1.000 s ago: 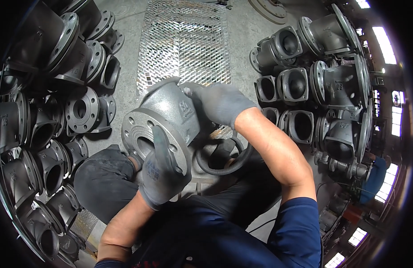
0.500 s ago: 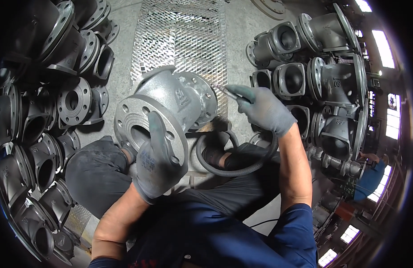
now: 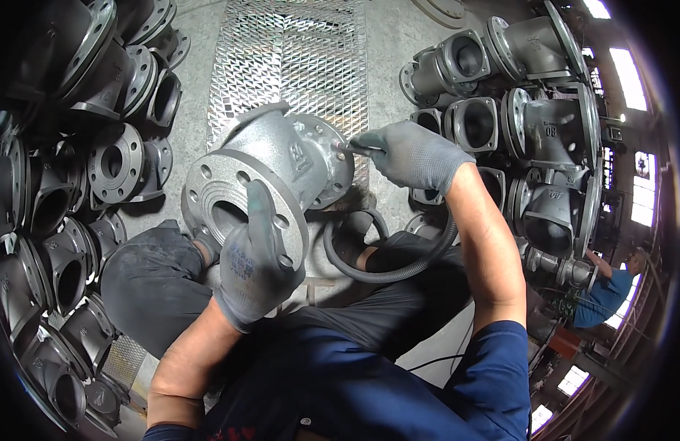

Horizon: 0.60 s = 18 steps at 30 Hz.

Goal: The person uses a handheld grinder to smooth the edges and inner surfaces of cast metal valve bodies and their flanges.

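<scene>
A grey cast-metal flanged valve body [image 3: 275, 153] rests tilted before me, its big ringed flange towards me and a smaller drilled flange at its far right. My left hand [image 3: 257, 266], in a grey glove, grips the near flange's lower right rim, with one digit stretched across the face between bolt holes. Gloved as well, my right hand [image 3: 419, 156] is closed round a slim hose-fed hand tool [image 3: 346, 147]. The tool's tip is at the far flange, beside a bolt hole; exact contact is too small to tell. Most of the tool is hidden in the hand.
A ribbed grey hose [image 3: 387, 277] loops below my right forearm, near my shoe. Stacks of similar castings [image 3: 118, 163] line the left, with more castings [image 3: 549, 132] on the right. Patterned metal plate [image 3: 285, 59] covers the floor ahead. Another person [image 3: 607, 294] is at far right.
My right hand has moved left and slightly up, bringing the tool's tip to the far flange. My left hand keeps its grip on the near flange.
</scene>
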Motion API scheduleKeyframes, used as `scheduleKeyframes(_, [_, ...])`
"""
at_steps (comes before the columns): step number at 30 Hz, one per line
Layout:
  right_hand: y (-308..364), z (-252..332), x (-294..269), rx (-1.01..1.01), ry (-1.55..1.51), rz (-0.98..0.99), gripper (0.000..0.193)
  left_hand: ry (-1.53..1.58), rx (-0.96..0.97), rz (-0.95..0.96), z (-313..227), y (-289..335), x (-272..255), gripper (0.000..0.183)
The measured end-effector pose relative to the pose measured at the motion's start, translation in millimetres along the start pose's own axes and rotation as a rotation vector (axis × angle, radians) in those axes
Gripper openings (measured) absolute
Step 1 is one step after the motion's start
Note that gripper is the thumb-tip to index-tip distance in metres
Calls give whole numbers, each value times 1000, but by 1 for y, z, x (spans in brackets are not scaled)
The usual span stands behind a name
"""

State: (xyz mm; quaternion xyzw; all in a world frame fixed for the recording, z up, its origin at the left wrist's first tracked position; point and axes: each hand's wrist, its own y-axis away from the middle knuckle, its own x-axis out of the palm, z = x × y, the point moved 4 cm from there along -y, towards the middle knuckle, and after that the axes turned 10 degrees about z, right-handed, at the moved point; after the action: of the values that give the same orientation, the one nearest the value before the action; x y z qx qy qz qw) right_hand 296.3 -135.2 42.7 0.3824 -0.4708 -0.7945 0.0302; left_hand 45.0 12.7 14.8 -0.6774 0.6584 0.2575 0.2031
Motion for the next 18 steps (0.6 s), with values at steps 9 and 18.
scheduleKeyframes(9, [3,3,-11,22,-27,44,44,-69,27,4,-1,-1,1,108])
scheduleKeyframes(18, [-6,8,-2,77,31,72,43,-38,26,53,3,2,5,105])
